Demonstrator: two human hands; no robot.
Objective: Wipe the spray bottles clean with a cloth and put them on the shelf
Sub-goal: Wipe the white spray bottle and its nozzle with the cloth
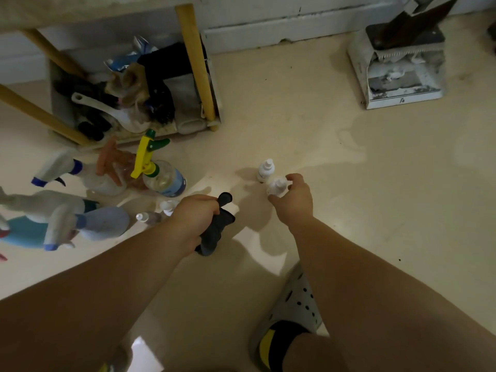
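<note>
My left hand [197, 220] is closed around a dark grey cloth [216, 229] that hangs from the fist just above the floor. My right hand [294, 197] grips a small white spray bottle [276, 187] low over the floor. A second small white bottle [265, 171] stands upright just behind it. On the left, several larger trigger spray bottles crowd together: a clear one with a yellow and green trigger [163, 178], a clear one with an orange trigger [110, 170], and blue and white ones [80, 224]. Two tiny bottles [158, 213] sit beside my left wrist.
A low white shelf [214, 76] with yellow wooden legs [194, 63] stands at the back left, packed with a ladle, bags and dark items. A dirty white box with a dustpan [400, 73] sits at the back right. My grey clog [290, 315] is on the cream floor.
</note>
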